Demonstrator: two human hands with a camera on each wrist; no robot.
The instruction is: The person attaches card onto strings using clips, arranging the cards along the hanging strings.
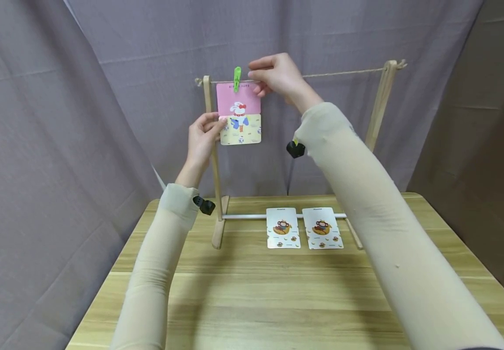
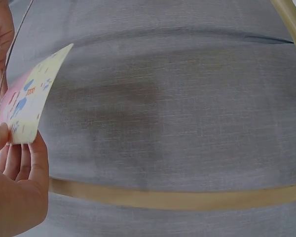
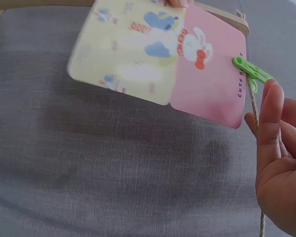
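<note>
A pink and yellow card (image 1: 240, 133) with a bunny picture hangs from a thin rope (image 1: 344, 73). The green clothespin (image 1: 237, 79) sits over the card's top edge and the rope. With thumb and fingers, my left hand (image 1: 202, 137) pinches the card's left edge, as the left wrist view also shows. Just right of the clothespin is my right hand (image 1: 280, 78), its fingers loosely extended and holding nothing. In the right wrist view, a fingertip of that hand overlaps the clothespin's (image 3: 254, 70) handle end.
The rope is tied between two wooden posts (image 1: 379, 104). Two white cards with monkey pictures, a left one (image 1: 283, 238) and a right one (image 1: 323, 238), lie on the wooden table (image 1: 252, 296) near the stand's white crossbar (image 1: 245, 216). Behind hangs a grey curtain (image 1: 147, 43).
</note>
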